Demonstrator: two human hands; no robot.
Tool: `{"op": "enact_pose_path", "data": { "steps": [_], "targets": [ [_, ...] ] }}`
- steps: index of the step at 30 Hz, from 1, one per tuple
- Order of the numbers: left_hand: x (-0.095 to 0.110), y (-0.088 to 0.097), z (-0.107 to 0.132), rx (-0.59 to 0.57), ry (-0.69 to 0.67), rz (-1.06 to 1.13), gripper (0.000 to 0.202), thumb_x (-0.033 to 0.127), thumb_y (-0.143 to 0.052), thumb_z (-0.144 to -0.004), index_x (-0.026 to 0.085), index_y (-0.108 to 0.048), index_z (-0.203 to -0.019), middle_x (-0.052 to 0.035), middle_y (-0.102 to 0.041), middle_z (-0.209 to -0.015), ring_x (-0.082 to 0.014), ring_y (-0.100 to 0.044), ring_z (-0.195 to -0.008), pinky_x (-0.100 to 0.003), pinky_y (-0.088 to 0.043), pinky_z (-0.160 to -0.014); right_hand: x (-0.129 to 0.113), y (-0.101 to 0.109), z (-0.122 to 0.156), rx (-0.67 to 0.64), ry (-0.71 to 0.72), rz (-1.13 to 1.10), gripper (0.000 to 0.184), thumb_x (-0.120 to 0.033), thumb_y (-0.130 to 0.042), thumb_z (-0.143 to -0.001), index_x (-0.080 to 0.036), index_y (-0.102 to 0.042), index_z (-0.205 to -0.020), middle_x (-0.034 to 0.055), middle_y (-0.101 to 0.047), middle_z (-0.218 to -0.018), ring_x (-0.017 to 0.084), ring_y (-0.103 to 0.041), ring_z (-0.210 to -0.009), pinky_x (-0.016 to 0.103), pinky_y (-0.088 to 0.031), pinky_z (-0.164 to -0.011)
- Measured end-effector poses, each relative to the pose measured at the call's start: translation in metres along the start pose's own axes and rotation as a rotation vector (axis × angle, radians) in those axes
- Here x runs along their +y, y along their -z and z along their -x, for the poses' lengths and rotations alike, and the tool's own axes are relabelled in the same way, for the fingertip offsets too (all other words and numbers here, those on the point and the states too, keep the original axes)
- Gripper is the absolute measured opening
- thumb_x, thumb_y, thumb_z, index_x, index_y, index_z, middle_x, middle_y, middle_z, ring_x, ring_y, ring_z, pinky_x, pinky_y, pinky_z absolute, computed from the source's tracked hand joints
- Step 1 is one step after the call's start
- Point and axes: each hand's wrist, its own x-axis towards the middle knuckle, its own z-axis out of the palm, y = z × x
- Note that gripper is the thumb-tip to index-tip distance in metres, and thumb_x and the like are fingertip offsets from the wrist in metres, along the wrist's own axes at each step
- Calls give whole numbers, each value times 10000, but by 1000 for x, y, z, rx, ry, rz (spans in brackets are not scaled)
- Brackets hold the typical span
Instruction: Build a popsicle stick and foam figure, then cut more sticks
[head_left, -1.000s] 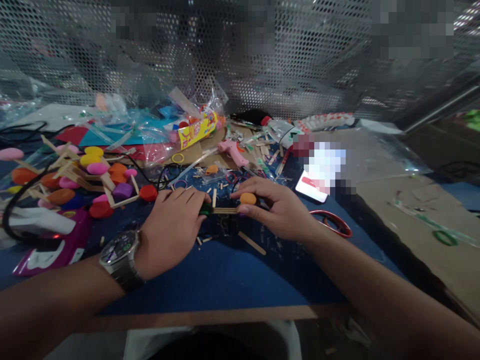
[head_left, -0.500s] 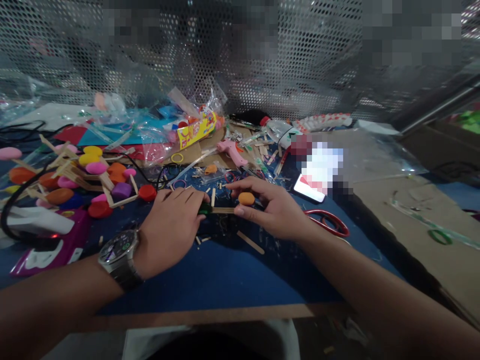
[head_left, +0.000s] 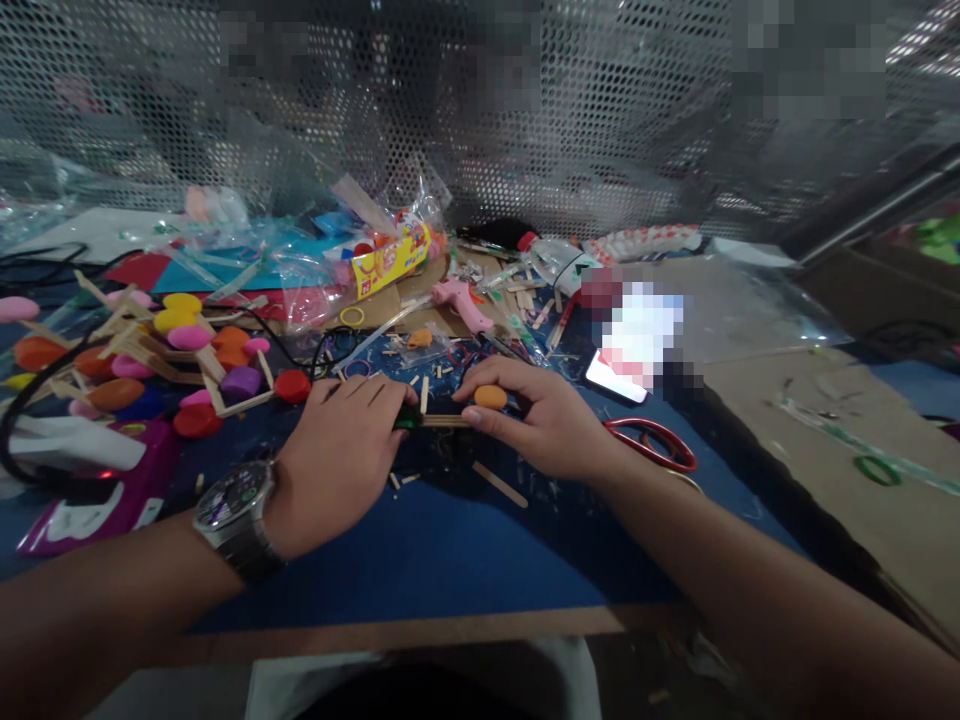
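A small bundle of wooden craft sticks [head_left: 444, 421] spans the gap between my two hands. My left hand [head_left: 341, 455], with a watch on the wrist, is closed round its left end, where a dark green lump [head_left: 407, 416] shows by the fingertips. At the right end, my right hand [head_left: 544, 418] pinches the sticks, thumb in front. An orange rounded lump [head_left: 490, 397] sits between its thumb and index finger. One short stick [head_left: 425, 395] stands upright behind the bundle. A loose craft stick [head_left: 499, 484] lies on the blue table just in front.
On the left, a stick structure with colourful lumps [head_left: 187, 350] stands behind a purple device [head_left: 142, 490]. Farther back lie a pink glue gun [head_left: 463, 303], a yellow-labelled package [head_left: 394, 262] and a bottle [head_left: 559, 262]. Red-handled scissors [head_left: 656, 445] and a lit phone [head_left: 634, 345] are at right.
My right index finger has curled slightly down towards the orange lump. Both hands otherwise keep their places on the sticks.
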Motion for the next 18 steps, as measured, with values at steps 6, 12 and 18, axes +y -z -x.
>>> {"op": "enact_pose_path", "data": {
  "steps": [6,12,18],
  "targets": [
    [-1,-1,0,5,-11,-9,170,179,-553,-988,190,-593,-1154,-85,-705,-1123,-299,-632,-1069,-470,-428,-907,6,8,2,19,10,46,345,-477,-730,-909,-255,-723,-1172,79,-754,-1149,246,-709,-1065,416,-561,-968],
    [0,1,0,-16,12,6,189,174,-563,-988,184,-605,-1172,-90,-703,-1165,-309,-633,-1113,-485,-431,-943,6,15,1,-1,58,70,332,-539,-678,-942,-245,-781,-1056,81,-774,-1041,223,-727,-973,382,-586,-902],
    [0,0,0,-5,7,0,177,179,-565,-987,185,-605,-1159,-85,-707,-1138,-308,-639,-1089,-480,-429,-933,10,14,2,14,80,88,442,-564,-712,-908,-252,-772,-1216,99,-759,-1144,237,-724,-1052,395,-580,-945]
  ]
}}
